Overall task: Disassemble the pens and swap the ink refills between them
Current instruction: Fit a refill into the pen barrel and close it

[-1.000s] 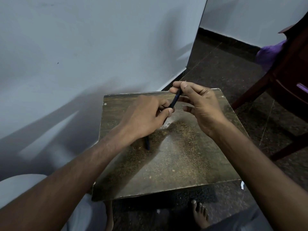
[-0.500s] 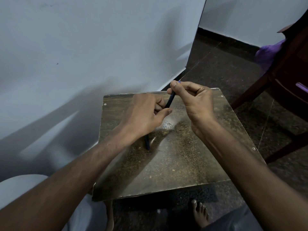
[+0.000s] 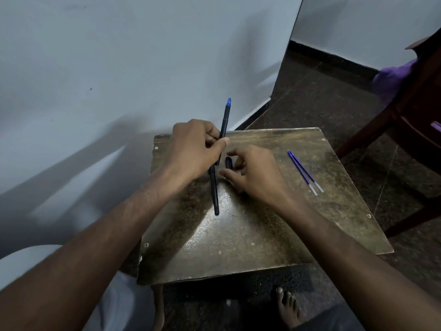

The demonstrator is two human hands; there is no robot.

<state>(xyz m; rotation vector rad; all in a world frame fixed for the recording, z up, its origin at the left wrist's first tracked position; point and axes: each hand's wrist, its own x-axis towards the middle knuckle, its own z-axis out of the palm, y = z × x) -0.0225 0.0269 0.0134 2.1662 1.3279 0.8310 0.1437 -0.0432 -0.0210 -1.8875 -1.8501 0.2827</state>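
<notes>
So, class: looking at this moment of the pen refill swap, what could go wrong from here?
The two refills lie side by side, touching, so which came from which pen could get mixed up. The small black piece by the right hand could be nudged and roll away. The barrel on the table may roll too.

Black pen (image 3: 224,124) (blue tip); blue refills (image 3: 304,172); mottled brown table (image 3: 262,230).
</notes>
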